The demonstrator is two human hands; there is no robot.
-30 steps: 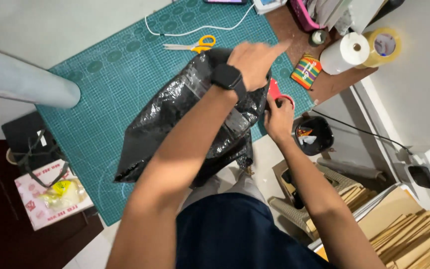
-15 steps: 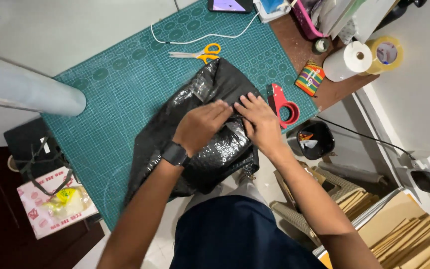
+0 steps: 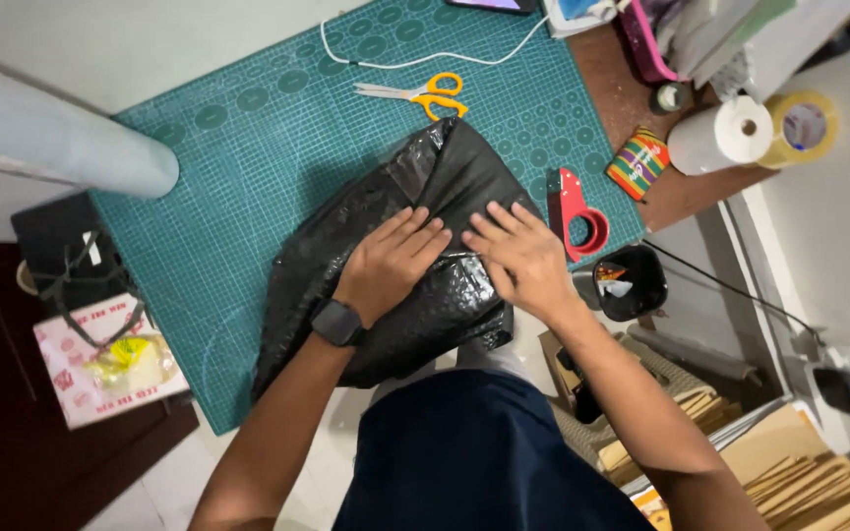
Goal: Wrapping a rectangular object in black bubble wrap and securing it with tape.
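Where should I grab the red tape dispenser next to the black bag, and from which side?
Probably grip the red tape dispenser by its narrow straight handle, the end toward the yellow scissors, coming from above. It lies flat on the green cutting mat, so the handle's two long edges are free. The round end holds the roll, and the right hand on the black bag crowds that side.
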